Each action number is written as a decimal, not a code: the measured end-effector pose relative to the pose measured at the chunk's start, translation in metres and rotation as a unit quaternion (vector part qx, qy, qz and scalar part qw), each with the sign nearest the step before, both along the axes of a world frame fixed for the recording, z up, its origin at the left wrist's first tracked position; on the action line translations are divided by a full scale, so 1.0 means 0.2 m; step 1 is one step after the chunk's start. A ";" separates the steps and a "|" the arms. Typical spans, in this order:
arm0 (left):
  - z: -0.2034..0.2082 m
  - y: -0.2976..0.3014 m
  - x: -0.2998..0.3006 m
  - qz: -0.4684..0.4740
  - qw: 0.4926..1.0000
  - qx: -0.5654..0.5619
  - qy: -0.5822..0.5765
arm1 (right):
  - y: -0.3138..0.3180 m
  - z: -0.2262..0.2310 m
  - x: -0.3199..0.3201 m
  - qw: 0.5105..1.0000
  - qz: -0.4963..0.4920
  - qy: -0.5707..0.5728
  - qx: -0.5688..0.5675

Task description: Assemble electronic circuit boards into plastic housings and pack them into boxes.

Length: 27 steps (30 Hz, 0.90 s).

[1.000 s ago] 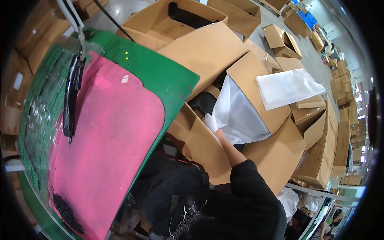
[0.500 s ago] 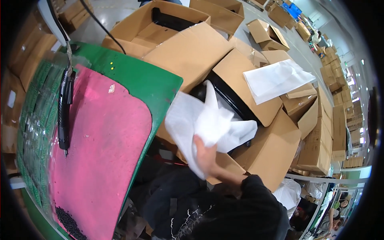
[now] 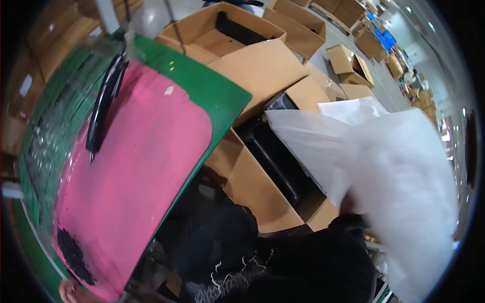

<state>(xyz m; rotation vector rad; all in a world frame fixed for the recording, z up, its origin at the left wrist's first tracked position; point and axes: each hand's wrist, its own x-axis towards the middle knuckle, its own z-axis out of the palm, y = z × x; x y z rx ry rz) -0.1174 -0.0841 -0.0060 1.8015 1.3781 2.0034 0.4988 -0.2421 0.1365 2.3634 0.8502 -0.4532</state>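
A large white foam sheet [image 3: 404, 166], thin and blurred by motion, spreads up and out at the right. Behind its lower part shows my right hand [image 3: 348, 203], closed on the sheet, with most of the fingers hidden. Left of the sheet, a long glossy black part [image 3: 275, 156] lies in an open cardboard box [image 3: 252, 187]. Only a piece of my left hand [image 3: 73, 292] shows, at the near left corner of the workbench beside the pink mat [image 3: 146, 146]; how its fingers are set is unclear.
On the green workbench [image 3: 212, 91] hangs a black pen-shaped power screwdriver [image 3: 103, 108] above the mat. Small black screws [image 3: 75, 255] lie in a heap at the near end. Another open box [image 3: 199, 38] holds a black part. A second white sheet [image 3: 348, 108] lies on boxes behind.
My right hand has swung the white sheet from over the box to the right, uncovering the black part. My left hand has come into view at the lower left. The whole view has shifted.
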 end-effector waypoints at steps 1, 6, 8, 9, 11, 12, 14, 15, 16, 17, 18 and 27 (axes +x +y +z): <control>-0.11 0.05 0.17 -0.012 0.994 -0.084 -0.075 | 0.07 -0.04 -0.01 0.996 0.011 -0.058 0.062; -0.10 0.12 0.97 -0.225 0.957 -0.052 0.175 | 0.48 -0.65 0.59 0.873 0.040 -0.186 0.449; -0.20 0.13 1.04 -0.256 0.955 -0.031 0.145 | 0.40 -1.14 0.84 0.932 0.082 -0.193 0.296; -0.21 0.12 1.01 -0.260 0.955 -0.015 0.139 | 0.36 -1.40 0.82 0.963 0.050 -0.094 0.249; -0.21 0.10 1.00 -0.251 0.960 -0.003 0.126 | 0.15 -1.99 0.71 0.985 0.020 -0.032 0.169; -0.20 0.07 0.98 -0.244 0.962 -0.051 0.111 | 0.23 -2.00 0.46 0.960 -0.058 0.236 0.140; -0.22 0.09 1.02 -0.250 0.961 -0.093 0.069 | -0.06 -2.44 0.32 0.876 -0.234 0.293 0.302; -0.24 0.10 0.99 -0.244 0.961 -0.093 0.089 | 0.06 -2.25 0.06 0.757 -0.351 0.434 0.340; -0.18 0.07 1.01 -0.258 0.958 -0.070 0.105 | 0.05 -2.21 0.10 0.753 -0.345 0.440 0.347; -0.19 0.08 1.03 -0.264 0.957 -0.062 0.099 | 0.04 -2.17 0.17 0.821 -0.280 0.422 0.262; -0.20 0.10 1.05 -0.267 0.957 -0.068 0.091 | 0.00 -2.14 0.25 0.877 -0.215 0.395 0.173; -0.21 0.11 1.05 -0.244 0.953 -0.112 0.137 | 0.25 -1.27 0.25 0.787 -0.179 0.383 0.449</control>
